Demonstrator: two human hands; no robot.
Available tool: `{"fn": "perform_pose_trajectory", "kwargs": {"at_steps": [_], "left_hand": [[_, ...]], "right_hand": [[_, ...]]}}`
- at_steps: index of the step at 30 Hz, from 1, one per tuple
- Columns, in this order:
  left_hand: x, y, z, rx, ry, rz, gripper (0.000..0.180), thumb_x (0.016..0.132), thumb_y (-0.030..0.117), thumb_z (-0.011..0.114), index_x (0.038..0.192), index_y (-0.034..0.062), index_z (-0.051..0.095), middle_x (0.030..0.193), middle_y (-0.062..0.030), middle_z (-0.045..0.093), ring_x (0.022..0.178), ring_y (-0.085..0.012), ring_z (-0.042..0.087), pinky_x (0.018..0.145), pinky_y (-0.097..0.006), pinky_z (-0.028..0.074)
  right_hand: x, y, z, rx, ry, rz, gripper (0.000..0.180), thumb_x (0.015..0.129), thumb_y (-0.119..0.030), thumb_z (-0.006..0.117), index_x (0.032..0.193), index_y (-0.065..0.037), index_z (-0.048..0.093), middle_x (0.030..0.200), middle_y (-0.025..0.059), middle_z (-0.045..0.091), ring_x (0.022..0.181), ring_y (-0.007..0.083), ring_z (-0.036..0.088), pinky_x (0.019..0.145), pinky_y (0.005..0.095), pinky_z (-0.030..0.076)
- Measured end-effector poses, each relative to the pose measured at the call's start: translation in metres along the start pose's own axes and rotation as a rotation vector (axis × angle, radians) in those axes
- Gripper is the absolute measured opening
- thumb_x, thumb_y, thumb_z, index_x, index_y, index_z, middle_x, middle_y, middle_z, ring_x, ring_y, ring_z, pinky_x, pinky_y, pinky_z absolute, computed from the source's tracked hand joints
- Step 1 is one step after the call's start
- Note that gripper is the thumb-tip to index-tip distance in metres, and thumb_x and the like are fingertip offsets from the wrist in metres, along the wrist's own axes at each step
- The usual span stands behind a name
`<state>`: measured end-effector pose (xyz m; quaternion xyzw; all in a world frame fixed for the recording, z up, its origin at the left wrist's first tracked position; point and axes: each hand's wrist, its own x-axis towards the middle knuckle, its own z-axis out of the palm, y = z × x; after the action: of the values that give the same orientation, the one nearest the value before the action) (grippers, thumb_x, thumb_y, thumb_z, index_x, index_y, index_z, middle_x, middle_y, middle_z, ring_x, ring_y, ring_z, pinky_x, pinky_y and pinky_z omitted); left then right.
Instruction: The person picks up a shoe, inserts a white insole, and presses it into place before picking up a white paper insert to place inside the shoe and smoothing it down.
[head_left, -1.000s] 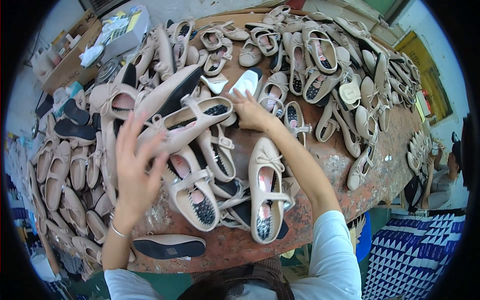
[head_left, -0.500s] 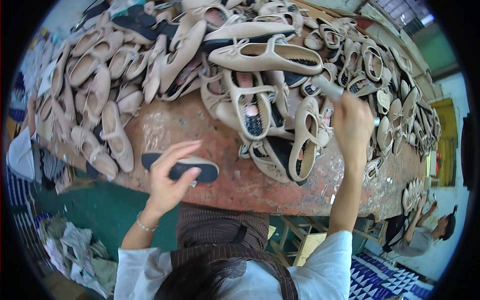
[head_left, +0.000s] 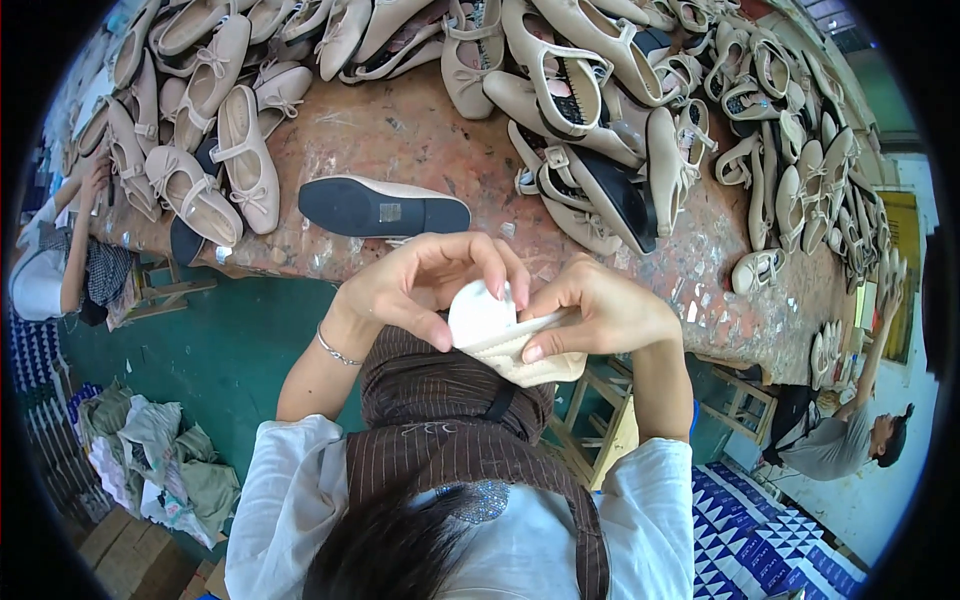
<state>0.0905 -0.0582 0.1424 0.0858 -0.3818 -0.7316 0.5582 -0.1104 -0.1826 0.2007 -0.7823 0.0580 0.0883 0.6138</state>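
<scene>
1. The right hand [head_left: 612, 308] grips the cream-and-white pad [head_left: 528, 358], thumb on the near face and fingers behind it.
2. The left hand [head_left: 422, 278] curves around the pad's white rounded end [head_left: 480, 318], thumb tip and fingertips at its edge; whether they pinch it I cannot tell.
3. The pad lies between the two hands, its long axis slanting from the white end at upper left down to the cream end at lower right. The left fingers are nearer the white end, the right fingers nearer the cream one.
4. It is held up in front of the striped brown apron [head_left: 450, 385], on the person's side of the table edge.
5. Beyond the left hand, one beige shoe [head_left: 385, 207] rests on its side, dark sole toward the person, long axis running roughly left to right.
6. The table [head_left: 390, 130] is reddish, worn and flecked; strap shoes [head_left: 575, 95] heap to the right, others [head_left: 240, 160] to the left.
7. Around it: green floor [head_left: 285, 345], a wooden stool [head_left: 612, 420], a co-worker at either side.
</scene>
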Motion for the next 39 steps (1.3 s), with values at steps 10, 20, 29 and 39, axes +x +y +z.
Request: {"fn": "perform_pose_trajectory", "kwargs": {"at_steps": [10,20,29,39], "left_hand": [[-0.055,-0.019,0.005,0.407,0.783,-0.077,0.013,0.091,0.005,0.068,0.094,0.0032,0.056,0.09,-0.0033,0.063,0.078,-0.0071,0.061,0.061,-0.023,0.056],[-0.092,-0.067,-0.011,0.035,1.029,-0.17,0.016,0.097,0.012,0.059,0.109,0.0022,0.059,0.105,-0.0082,0.065,0.092,-0.0162,0.067,0.072,-0.03,0.061],[-0.073,-0.061,-0.063,-0.225,1.564,-0.008,0.03,0.089,0.029,0.072,0.107,0.0087,0.058,0.11,-0.0082,0.058,0.107,-0.0254,0.059,0.094,-0.047,0.05],[-0.055,0.042,-0.124,1.763,1.559,0.022,0.041,0.078,-0.009,0.056,0.117,0.001,0.063,0.075,-0.0043,0.055,0.063,-0.0146,0.051,0.06,-0.026,0.045]], "right_hand": [[0.015,0.011,0.029,-0.314,0.553,0.28,0.019,0.082,-0.018,0.074,0.088,0.0,0.073,0.063,0.0191,0.062,0.057,0.0296,0.064,0.059,0.0381,0.049],[0.048,0.073,0.107,-0.521,0.468,-0.025,0.08,0.073,-0.016,0.08,0.145,-0.013,0.046,0.114,0.0155,0.056,0.098,0.0341,0.057,0.084,0.0424,0.051],[0.025,0.112,0.108,0.24,0.82,0.306,0.04,0.104,-0.026,0.041,0.112,0.007,0.061,0.092,0.0039,0.058,0.083,0.0116,0.048,0.074,0.0272,0.039],[0.009,0.12,0.088,0.764,0.954,0.147,0.027,0.088,-0.002,0.069,0.116,-0.002,0.071,0.116,0.013,0.068,0.101,0.0167,0.064,0.085,0.0273,0.052]]}}
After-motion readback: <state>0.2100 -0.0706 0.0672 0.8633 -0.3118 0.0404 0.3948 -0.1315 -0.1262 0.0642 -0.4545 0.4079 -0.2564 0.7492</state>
